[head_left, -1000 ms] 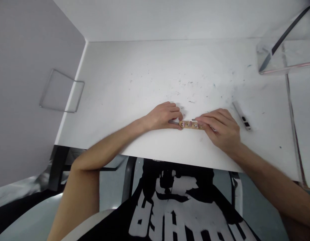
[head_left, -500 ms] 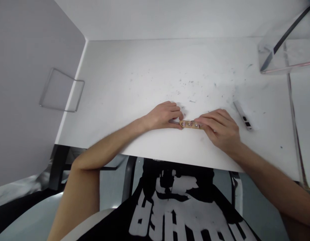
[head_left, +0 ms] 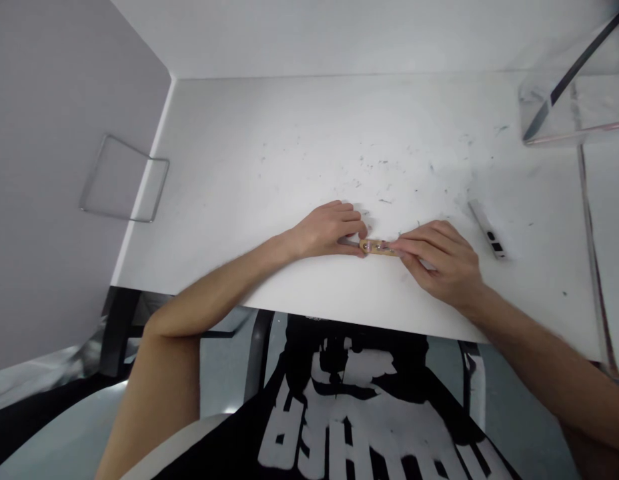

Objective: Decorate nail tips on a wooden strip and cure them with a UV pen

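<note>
My left hand point(head_left: 334, 229) lies on the white table, closed on the left end of a small yellowish wooden strip point(head_left: 372, 247). The strip lies roughly level across the view and bears a row of small shiny, clear round pieces. Over its right part, the fingertips of my right hand point(head_left: 439, 257) are pinched together, touching the top of the strip. They cover its right end, and whatever is between them is too small to make out. Right of that hand lies a slim white-grey device point(head_left: 485, 230) with dark patches at its near end.
A wire frame point(head_left: 124, 220) stands by the grey side panel point(head_left: 54, 133) at the left. At the far right is a clear plastic bin point(head_left: 564, 137) with a dark strap. Dark scuffs mark the white table point(head_left: 249, 193). The near table edge runs just before my torso.
The fingertips of my right hand have shifted from the strip's right end onto its top, over the rightmost clear piece. My left hand has kept its hold on the strip.
</note>
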{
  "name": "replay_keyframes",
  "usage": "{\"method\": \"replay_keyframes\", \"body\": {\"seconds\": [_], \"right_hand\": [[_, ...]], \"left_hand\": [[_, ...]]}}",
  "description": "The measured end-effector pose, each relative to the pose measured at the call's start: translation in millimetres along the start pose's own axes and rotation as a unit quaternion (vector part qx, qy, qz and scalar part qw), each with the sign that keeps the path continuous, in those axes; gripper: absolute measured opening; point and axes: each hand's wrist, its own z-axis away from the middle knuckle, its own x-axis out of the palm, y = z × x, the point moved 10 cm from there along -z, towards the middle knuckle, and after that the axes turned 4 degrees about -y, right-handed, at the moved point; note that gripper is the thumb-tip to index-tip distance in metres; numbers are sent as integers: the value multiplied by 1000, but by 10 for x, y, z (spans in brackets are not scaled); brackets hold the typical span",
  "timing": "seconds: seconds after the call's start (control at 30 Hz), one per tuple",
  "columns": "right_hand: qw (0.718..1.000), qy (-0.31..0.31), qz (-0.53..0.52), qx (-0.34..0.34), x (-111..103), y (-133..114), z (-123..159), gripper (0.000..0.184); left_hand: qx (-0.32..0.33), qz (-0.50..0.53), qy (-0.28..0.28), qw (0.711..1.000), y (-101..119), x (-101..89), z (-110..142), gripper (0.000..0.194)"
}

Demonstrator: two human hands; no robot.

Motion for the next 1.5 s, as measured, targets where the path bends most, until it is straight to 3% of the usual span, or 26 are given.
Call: {"method": "replay_keyframes", "body": {"seconds": [0.73, 1.5], "right_hand": [[999, 7, 20, 30, -14, 95, 38, 20], [999, 11, 24, 20, 5, 20, -27, 17]], "left_hand": [[6, -13, -2, 1000, -4, 18, 0, 35], [-2, -1, -2, 1000, -9, 7, -8, 35]]}}
